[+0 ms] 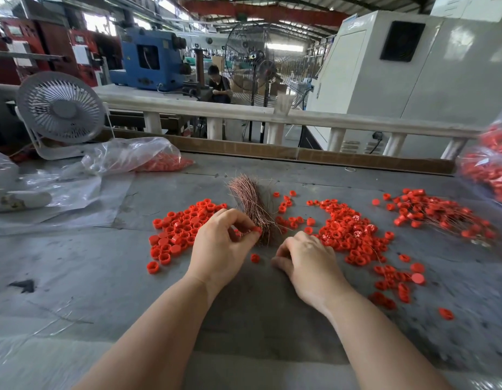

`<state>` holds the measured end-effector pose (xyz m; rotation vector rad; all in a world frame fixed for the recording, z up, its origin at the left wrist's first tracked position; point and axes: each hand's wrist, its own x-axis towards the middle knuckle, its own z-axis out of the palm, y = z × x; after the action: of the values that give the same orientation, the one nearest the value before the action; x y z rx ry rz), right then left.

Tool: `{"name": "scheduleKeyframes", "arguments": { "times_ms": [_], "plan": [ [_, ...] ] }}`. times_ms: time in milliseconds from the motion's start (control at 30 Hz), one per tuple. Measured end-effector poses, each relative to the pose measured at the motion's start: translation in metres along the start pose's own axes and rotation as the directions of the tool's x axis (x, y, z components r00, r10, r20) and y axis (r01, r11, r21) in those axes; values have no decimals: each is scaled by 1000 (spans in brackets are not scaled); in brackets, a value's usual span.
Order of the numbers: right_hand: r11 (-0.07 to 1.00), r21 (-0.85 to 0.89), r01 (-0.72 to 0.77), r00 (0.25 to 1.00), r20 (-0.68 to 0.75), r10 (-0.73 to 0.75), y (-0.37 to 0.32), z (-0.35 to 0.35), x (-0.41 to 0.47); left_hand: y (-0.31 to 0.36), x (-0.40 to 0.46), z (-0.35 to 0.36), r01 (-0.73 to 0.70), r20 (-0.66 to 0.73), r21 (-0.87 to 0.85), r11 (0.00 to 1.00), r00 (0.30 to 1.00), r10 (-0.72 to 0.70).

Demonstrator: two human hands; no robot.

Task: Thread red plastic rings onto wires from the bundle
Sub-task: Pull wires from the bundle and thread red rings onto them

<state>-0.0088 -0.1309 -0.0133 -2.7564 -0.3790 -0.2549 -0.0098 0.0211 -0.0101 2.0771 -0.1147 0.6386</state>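
Your right hand (306, 260) curls over its own fingertips; grip unreadable. Wire bundle (254, 209) base hidden behind your left hand (224, 243). Bagged rings (489, 170) cropped at the frame's right edge.

- Factory hall, red steel roof beams (261, 12) overhead, daylight through high windows (99, 23).
- Grey worn worktable (75, 277) in front, brown board edge (314, 154) along its far side.
- White railing (244, 111) behind the table.
- Small white desk fan (61, 108) far left, large black pedestal fan (249, 52) further back.
- Blue machine (151, 60) left of centre, white cabinet (399, 66) on the right.
- Person seated (218, 84) in the distance.
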Motion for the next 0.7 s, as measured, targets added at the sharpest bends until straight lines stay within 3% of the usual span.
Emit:
{"name": "scheduleKeyframes", "arguments": {
  "times_ms": [133,333,700],
  "plan": [
    [995,-87,41,998,-33,-44,2,4,0,0,1,0,6,-6,-2,1000,1000,-6],
    [986,166,20,997,-75,-8,2,-4,3,0,0,0,11,-7,1,1000,1000,-11],
    [999,-39,4,997,-81,-7,-3,7,2,2,-1,-1,5,25,4,1000,1000,-5]
  ]
}}
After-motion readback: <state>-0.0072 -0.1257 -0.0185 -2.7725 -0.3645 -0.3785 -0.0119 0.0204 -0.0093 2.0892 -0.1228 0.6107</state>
